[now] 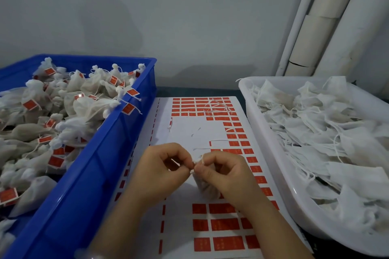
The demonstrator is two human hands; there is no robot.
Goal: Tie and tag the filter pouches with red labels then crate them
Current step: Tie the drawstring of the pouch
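Fingers [181, 171] of the left hand [162, 166] and right hand [226, 174] meet tip to tip, pinching the string [199, 161] at the neck of a pouch [205, 189]. The pouch sits just below the right fingers, over the sheet of red labels [189, 130]. Left of the fingers stands a blue crate [101, 164] of tagged pouches [84, 103]; to their right is a white tub [271, 132] of untied pouches [336, 143].
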